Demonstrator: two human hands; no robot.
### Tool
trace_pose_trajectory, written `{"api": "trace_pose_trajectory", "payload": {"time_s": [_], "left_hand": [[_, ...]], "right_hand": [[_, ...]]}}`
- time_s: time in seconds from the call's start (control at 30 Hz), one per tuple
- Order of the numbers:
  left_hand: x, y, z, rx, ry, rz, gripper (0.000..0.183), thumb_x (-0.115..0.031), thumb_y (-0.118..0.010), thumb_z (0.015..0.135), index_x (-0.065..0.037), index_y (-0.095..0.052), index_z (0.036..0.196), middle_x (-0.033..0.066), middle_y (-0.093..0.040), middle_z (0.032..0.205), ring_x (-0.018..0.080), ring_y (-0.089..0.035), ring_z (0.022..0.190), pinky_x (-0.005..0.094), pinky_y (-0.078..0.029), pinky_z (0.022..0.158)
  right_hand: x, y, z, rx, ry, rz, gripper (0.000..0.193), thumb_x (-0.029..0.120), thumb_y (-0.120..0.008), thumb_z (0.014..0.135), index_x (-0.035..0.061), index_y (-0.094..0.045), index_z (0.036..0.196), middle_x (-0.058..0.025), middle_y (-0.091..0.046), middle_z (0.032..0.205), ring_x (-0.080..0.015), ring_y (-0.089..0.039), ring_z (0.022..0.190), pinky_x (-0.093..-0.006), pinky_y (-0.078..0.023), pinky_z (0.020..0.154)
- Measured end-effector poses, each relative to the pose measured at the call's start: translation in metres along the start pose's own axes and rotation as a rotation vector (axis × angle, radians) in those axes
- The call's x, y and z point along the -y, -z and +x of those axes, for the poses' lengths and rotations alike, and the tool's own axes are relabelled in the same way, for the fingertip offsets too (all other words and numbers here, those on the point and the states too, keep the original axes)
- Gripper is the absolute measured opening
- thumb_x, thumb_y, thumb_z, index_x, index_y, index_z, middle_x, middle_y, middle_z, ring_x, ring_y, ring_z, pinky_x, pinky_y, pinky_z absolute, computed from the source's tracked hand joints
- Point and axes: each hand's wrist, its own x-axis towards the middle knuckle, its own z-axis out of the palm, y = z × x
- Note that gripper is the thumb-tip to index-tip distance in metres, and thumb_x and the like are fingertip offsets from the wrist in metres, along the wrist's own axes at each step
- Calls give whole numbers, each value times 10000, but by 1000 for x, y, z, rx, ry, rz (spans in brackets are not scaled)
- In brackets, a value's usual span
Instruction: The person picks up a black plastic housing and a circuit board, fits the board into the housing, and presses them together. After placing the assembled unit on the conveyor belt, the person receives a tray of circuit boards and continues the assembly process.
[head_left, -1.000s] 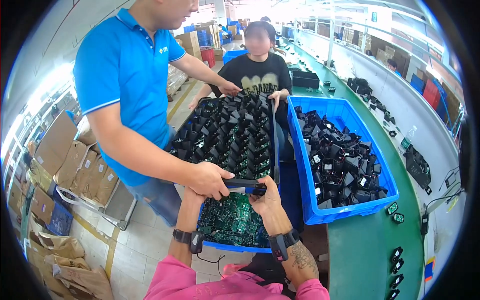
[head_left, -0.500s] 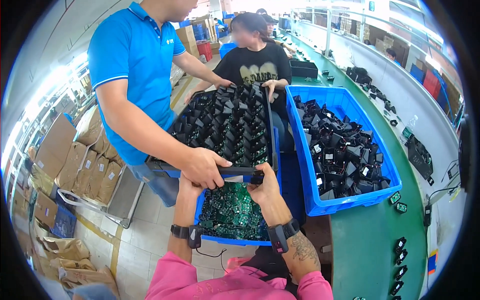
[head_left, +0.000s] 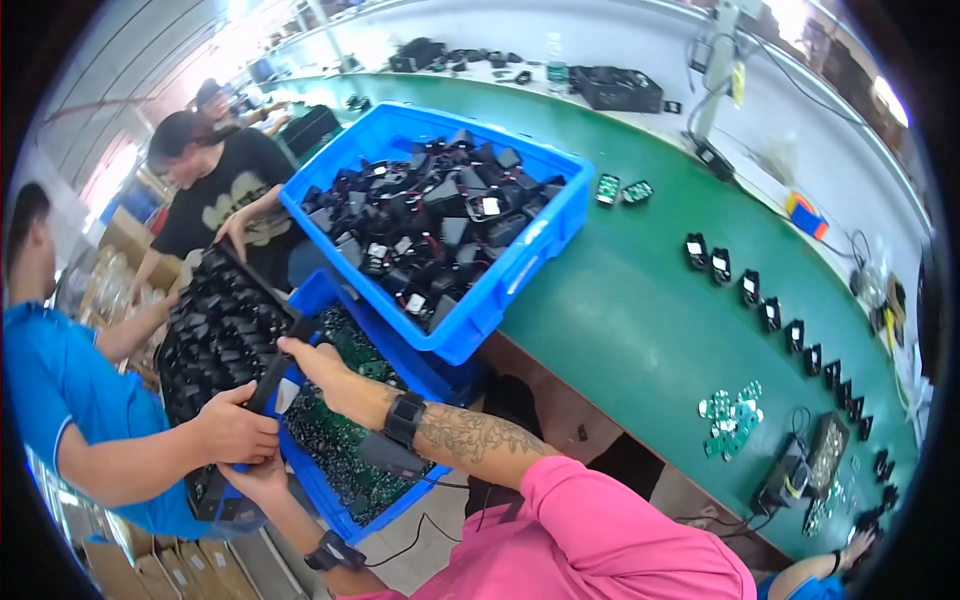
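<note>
Both my hands grip the near edge of a black tray point(head_left: 273, 379) filled with rows of black plastic housings point(head_left: 225, 320). My right hand point(head_left: 325, 368) is closed on its right corner. Lower down, my left hand point(head_left: 258, 477) holds the edge from beneath, its fingers partly hidden. A co-worker in a blue shirt point(head_left: 95, 400) has a hand point(head_left: 238, 425) on the same edge, just above my left hand. Another person in a black shirt point(head_left: 222, 190) touches the tray's far side. Under and beside the tray, green circuit boards point(head_left: 350, 440) fill a blue bin point(head_left: 322, 500).
A blue crate point(head_left: 490, 325) heaped with black housings stands against the green workbench point(head_left: 600, 310). Along the bench runs a row of small black housings point(head_left: 770, 314), near loose circuit boards point(head_left: 735, 415) and a wired device point(head_left: 785, 475). Another arm point(head_left: 820, 575) reaches in at lower right.
My view has swung right, bringing more of the bench in. The tray now appears farther left and turned, with my hands and the co-worker's hand still on it.
</note>
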Motion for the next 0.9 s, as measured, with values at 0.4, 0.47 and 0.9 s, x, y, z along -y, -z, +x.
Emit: {"api": "trace_pose_trajectory", "payload": {"time_s": [0.4,0.47,0.9], "left_hand": [[91,-41,-38,-709,-411,635,439,-354,-547,956,-11,-484,1223,129,-552,1175,235,-584,1014,343,-480,849],[127,-43,-59,-361,-455,1069,228,-250,-518,967,-25,-534,1005,74,-582,887,153,-569,813,285,-448,709],[266,-114,-65,-89,-64,1394,97,-77,-560,926,8,-563,878,62,-591,728,129,-594,606,260,-473,568]], "right_hand": [[178,252,-220,-70,613,-1244,289,246,-696,867,1,-669,1018,-134,-698,915,-249,-674,845,-349,-540,753],[190,365,-190,-751,718,-1618,441,198,-696,797,31,-599,1193,-186,-639,1059,-349,-615,1021,-433,-509,875],[240,496,-87,-1081,256,-1638,331,79,-648,763,12,-623,1087,-245,-496,1222,-427,-517,1117,-474,-479,951]]}}
